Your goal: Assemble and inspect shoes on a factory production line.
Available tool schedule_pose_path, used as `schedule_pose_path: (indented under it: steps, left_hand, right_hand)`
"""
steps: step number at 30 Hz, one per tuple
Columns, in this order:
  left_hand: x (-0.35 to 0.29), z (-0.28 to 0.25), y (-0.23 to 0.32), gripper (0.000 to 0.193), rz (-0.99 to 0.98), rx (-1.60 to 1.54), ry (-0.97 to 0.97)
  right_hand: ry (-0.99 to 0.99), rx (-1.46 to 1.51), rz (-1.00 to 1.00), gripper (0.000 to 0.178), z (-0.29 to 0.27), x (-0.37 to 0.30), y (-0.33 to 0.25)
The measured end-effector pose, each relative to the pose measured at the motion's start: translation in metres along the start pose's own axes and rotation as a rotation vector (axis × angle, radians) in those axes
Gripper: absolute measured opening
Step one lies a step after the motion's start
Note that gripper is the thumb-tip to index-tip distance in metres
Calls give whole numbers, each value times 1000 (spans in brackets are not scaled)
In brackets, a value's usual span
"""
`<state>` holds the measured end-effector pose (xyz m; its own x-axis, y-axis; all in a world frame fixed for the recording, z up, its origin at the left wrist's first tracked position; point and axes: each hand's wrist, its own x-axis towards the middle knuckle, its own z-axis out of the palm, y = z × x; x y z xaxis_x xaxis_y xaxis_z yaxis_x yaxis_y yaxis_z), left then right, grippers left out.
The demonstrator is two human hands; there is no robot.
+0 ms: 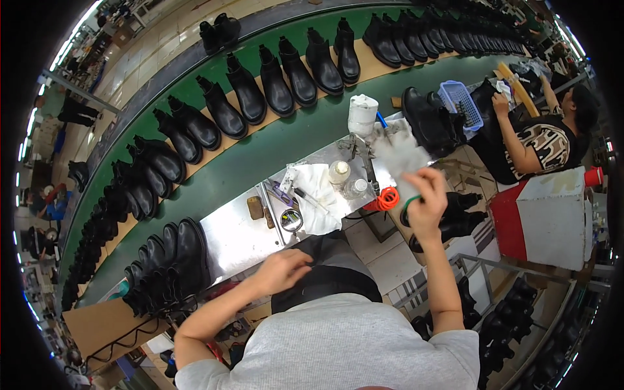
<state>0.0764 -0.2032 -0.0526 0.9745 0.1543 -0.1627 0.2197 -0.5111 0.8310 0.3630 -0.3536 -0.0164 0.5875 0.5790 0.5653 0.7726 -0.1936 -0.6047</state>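
My left hand [281, 272] hangs over my lap at the metal worktop's near edge, fingers loosely bent and apart, holding nothing I can see. Raised at the right, my right hand [426, 203] has its fingers spread and bent, near a fluffy pale wad [398, 155]. No object shows plainly in it; part of a green ring [409, 203] appears beside its thumb. Between the hands lie a white cloth [317, 195] with a dark pen-like tool on it, two small bottles [338, 172], an orange coiled hose [388, 198] and a round dish [291, 220].
Black ankle boots [244, 91] line a curved green conveyor [260, 156] ahead. More boots [185, 250] stand at the worktop's left. A white roll [363, 116] and blue basket [461, 106] stand farther right. A co-worker [543, 146] sits beyond, near a red-and-white box [552, 218].
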Motion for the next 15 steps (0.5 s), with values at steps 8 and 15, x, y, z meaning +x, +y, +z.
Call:
schedule_pose_path:
  steps: [8, 15]
  left_hand:
    - [-19, 9, -13, 18, -237, -75, 356]
    - [-69, 46, 0, 18, -514, -245, 601]
  right_hand:
    - [-874, -666, 81, 47, 92, -47, 152]
    - [-756, -584, 150, 46, 85, -37, 150]
